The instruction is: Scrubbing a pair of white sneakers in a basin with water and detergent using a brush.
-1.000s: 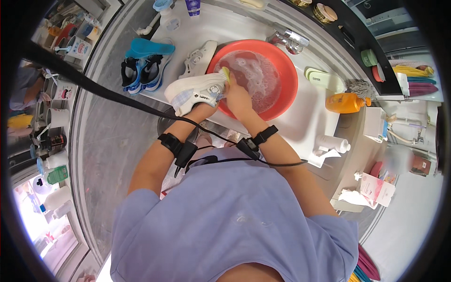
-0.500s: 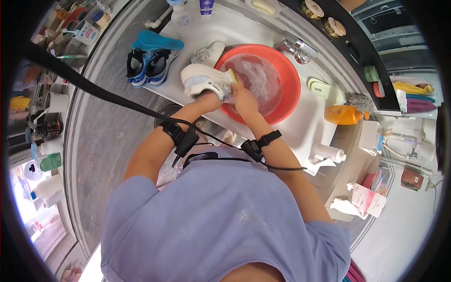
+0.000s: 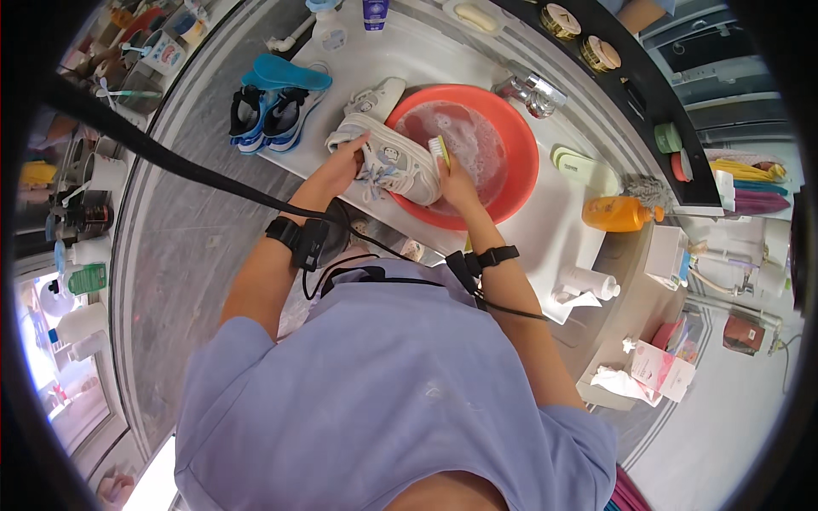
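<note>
Resting over the red basin point(image 3: 520, 183), a soapy white sneaker point(image 3: 388, 162).

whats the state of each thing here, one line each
white sneaker: held over the basin rim, tilted
left hand: gripping the white sneaker
right hand: holding the brush
brush: bristles against the sneaker
red basin: holding foamy water
second white sneaker: lying beside the basin
blue shoes: side by side on the counter edge
orange bottle: lying on its side

light: bright, even | shadows: soft | edges: fisheye-bent, dark rim | focus: sharp
</note>
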Demonstrator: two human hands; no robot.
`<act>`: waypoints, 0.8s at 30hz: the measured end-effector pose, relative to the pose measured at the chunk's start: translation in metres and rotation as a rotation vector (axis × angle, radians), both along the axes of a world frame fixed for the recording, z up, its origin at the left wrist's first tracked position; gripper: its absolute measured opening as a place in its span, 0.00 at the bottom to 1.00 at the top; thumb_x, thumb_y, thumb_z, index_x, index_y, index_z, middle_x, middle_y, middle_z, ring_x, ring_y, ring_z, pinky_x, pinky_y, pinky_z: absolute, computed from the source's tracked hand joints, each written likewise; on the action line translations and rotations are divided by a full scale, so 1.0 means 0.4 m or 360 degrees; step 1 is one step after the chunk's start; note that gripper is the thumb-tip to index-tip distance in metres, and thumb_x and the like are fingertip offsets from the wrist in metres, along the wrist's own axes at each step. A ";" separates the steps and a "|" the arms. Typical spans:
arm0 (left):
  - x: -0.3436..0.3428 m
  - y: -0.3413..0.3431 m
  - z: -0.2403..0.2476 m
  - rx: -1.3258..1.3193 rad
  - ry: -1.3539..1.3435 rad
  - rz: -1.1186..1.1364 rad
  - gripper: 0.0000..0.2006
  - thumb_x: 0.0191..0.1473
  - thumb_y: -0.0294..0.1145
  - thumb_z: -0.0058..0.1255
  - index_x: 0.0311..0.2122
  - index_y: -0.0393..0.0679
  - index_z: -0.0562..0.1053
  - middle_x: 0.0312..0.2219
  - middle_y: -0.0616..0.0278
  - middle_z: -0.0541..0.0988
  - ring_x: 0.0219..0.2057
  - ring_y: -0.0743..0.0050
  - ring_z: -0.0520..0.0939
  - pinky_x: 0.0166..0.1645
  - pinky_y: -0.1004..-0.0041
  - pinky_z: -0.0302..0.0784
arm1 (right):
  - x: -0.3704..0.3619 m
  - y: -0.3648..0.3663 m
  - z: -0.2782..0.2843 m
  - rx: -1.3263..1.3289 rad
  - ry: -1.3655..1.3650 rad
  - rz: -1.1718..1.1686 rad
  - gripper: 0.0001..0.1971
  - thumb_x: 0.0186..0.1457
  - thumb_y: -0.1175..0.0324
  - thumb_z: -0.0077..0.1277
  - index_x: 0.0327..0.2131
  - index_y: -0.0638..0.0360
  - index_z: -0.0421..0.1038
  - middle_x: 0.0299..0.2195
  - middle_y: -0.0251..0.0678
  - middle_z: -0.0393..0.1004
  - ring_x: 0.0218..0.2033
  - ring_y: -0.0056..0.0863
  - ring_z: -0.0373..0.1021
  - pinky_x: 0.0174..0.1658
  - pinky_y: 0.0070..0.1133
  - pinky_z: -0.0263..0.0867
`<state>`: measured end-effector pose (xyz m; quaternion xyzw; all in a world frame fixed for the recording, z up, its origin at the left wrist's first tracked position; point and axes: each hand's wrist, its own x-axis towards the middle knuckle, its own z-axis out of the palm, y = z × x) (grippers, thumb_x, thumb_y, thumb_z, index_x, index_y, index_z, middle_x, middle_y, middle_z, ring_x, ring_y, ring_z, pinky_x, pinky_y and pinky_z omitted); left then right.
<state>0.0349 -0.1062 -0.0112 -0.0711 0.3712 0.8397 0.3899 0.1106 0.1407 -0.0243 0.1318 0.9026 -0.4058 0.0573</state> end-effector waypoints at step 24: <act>0.006 0.283 0.099 -0.0203 0.0042 0.0169 0.18 0.52 0.39 0.52 0.43 0.37 0.69 0.36 0.58 0.77 0.34 0.68 0.80 0.37 0.71 0.75 | -0.015 -0.017 0.320 0.1043 0.0257 -0.0021 0.23 0.59 0.59 0.36 0.58 0.44 0.52 0.27 0.49 0.72 0.25 0.44 0.72 0.26 0.36 0.68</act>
